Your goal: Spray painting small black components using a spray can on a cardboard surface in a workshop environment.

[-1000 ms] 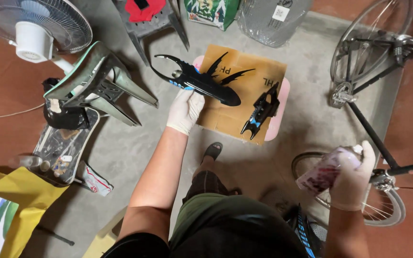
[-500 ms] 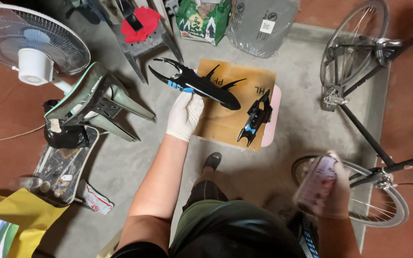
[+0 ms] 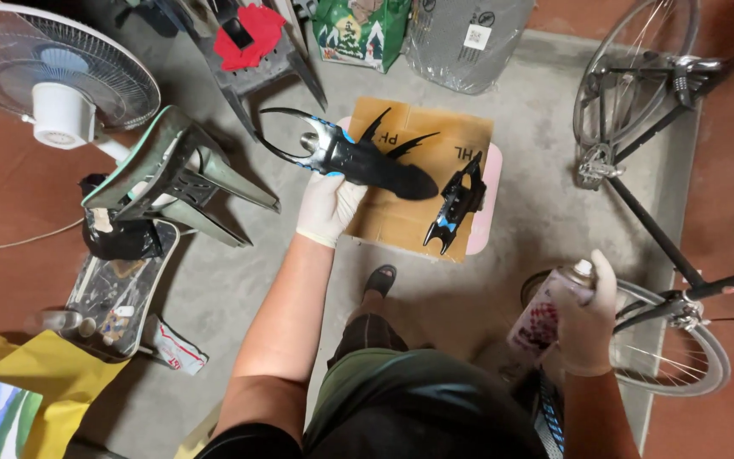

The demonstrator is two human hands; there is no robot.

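The glossy black plastic winged model with blue accents and two curved front prongs [image 3: 358,160] is held tilted above the brown cardboard sheet [image 3: 401,217] on the floor, well apart from the upright spray can with white nozzle and patterned label [image 3: 545,313] at lower right.

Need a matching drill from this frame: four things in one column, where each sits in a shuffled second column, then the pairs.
Things:
1. long black model part with curved horns
2. small black and blue model part
3. spray can with white cap
4. white electric fan

Places:
A. top left, on the red floor
B. lying on the brown cardboard sheet
C. gripped in the gloved right hand
D. held over the cardboard in the gloved left hand

Pairs: 1-D, 2-B, 3-C, 4-A
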